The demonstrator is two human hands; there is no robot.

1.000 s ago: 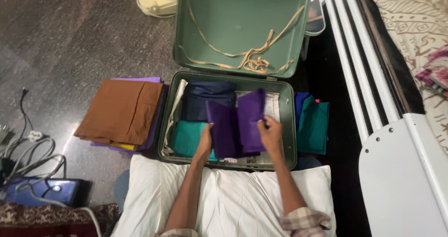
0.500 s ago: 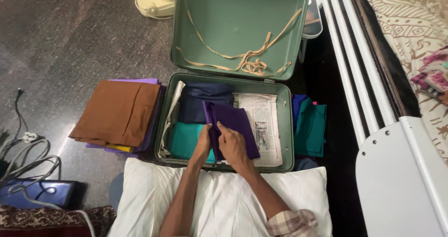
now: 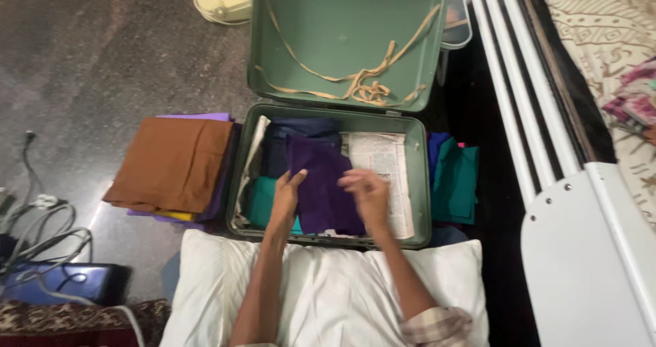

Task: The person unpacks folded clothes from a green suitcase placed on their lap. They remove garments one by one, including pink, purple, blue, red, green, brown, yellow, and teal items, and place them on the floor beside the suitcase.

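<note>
A green suitcase (image 3: 422, 183) lies open on the floor, its lid (image 3: 328, 19) upright with tan straps (image 3: 362, 87) hanging inside. In it a folded purple cloth (image 3: 321, 183) rests on a dark navy garment (image 3: 301, 129), a teal garment (image 3: 263, 200) and newspaper (image 3: 383, 162). My left hand (image 3: 285, 196) lies flat on the purple cloth's left edge. My right hand (image 3: 365, 191) hovers with fingers spread at its right edge, blurred with motion.
A brown folded garment (image 3: 174, 162) tops a stack left of the suitcase. Teal and blue clothes (image 3: 454, 179) lie to its right. A white pillow (image 3: 328, 292) covers my lap. Cables (image 3: 41, 224) trail at left; a white bed frame (image 3: 547, 149) runs along the right.
The purple cloth was folded in half and laid flat in the suitcase. My right hand let go of it and moved to the right; my left hand now presses its left edge.
</note>
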